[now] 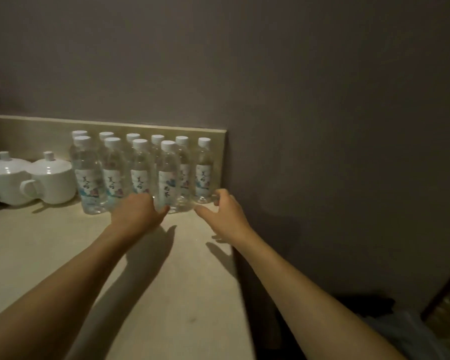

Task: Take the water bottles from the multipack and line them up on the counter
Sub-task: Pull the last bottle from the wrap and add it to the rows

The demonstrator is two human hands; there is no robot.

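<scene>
Several clear water bottles [140, 175] with white caps and pale labels stand upright in two rows at the back of the beige counter [63, 255], against the low backsplash. My left hand [135, 211] rests against the bases of the front-row bottles, its thumb touching the bottle with the dark characters [168, 175]. My right hand [222, 214] is open, thumb and fingers spread around the base of the rightmost bottle [203, 172] without clasping it. No multipack wrapping is visible.
Two white lidded cups [53, 178] stand left of the bottles, near a wire rack at the left edge. The counter ends at its right edge [238, 268] beside the grey wall. Dark floor items lie at lower right.
</scene>
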